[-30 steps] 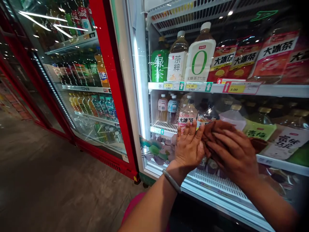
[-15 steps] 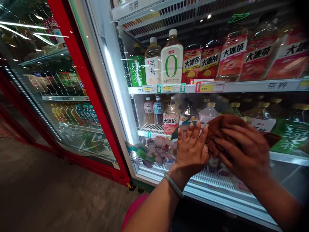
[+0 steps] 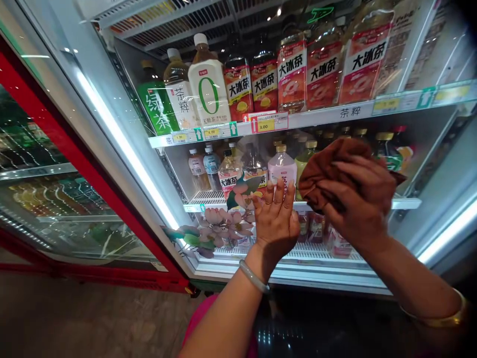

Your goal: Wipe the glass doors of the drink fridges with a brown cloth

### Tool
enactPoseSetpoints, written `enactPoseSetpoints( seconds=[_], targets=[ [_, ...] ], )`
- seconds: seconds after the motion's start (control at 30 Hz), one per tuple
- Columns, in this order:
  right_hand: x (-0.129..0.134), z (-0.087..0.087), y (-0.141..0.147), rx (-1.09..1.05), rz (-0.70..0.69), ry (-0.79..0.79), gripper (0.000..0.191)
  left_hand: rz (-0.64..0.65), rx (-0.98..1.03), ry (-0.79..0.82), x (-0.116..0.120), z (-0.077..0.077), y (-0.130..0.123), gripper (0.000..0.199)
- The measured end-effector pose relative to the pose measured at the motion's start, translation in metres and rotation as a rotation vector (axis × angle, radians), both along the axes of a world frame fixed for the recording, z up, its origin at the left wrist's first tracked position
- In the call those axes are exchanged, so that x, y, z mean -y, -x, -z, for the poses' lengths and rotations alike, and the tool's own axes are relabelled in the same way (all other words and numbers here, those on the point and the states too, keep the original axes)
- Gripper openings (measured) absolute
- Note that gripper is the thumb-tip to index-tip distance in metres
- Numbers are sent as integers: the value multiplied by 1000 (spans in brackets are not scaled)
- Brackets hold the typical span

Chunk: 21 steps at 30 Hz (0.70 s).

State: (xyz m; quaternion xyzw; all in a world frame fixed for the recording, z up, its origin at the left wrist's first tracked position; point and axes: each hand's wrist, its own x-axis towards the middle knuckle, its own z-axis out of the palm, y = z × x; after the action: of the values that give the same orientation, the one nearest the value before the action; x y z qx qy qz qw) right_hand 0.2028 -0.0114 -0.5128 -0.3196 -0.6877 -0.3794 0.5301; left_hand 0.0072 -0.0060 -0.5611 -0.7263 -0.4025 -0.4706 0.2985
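My left hand (image 3: 276,221) lies flat with its fingers stretched out, apparently against the glass of a drinks fridge, and holds nothing. A flower decal (image 3: 223,223) with pink petals and green leaves is just left of it. My right hand (image 3: 363,206) is closed on a crumpled brown cloth (image 3: 322,169), held at the glass in front of the middle shelf. Part of the cloth is hidden behind the fingers. A pink-labelled bottle (image 3: 282,164) shows behind the glass between the two hands.
On the upper shelf (image 3: 316,118) stand several large tea bottles, among them a white-labelled bottle (image 3: 208,92) marked 0. Smaller bottles fill the shelves below. A red-framed fridge (image 3: 122,204) stands at left, above a grey-brown floor (image 3: 112,318).
My view has shifted to the right, showing more of the fridge's right side. The right hand has moved the cloth upward, while the left hand stays flat beside the decal.
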Motion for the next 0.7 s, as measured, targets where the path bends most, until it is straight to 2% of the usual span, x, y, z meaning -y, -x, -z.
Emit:
enactPoseSetpoints(
  seconds=[0.07,0.2,0.27,0.33,0.4,0.5,0.57,0.7],
  targets=[
    [0,1,0,-74,18,0,28,-3,2,5,-1,1,-5,87],
    [7,23,34,-160,-53,54,23,-9,53,21,-3,2,-11,86],
    [9,27,42,-138,-65,64,23,1,79,20,-3,0,-14,85],
    [7,19,32,-35,-57,40,21,6,95,16,-3,-3,-16,84],
    [2,4,7,0,-31,-17,18,13,86,16,-2,-5,-19,85],
    [-2,-11,-27,-175,18,-87,17,39,32,12,-2,-6,-25,87],
    [0,-8,-31,-232,22,-88,15,39,1,0,-1,-5,-29,86],
    [10,18,-2,-140,5,-2,15,8,-18,-5,-1,-1,-39,83]
  ],
)
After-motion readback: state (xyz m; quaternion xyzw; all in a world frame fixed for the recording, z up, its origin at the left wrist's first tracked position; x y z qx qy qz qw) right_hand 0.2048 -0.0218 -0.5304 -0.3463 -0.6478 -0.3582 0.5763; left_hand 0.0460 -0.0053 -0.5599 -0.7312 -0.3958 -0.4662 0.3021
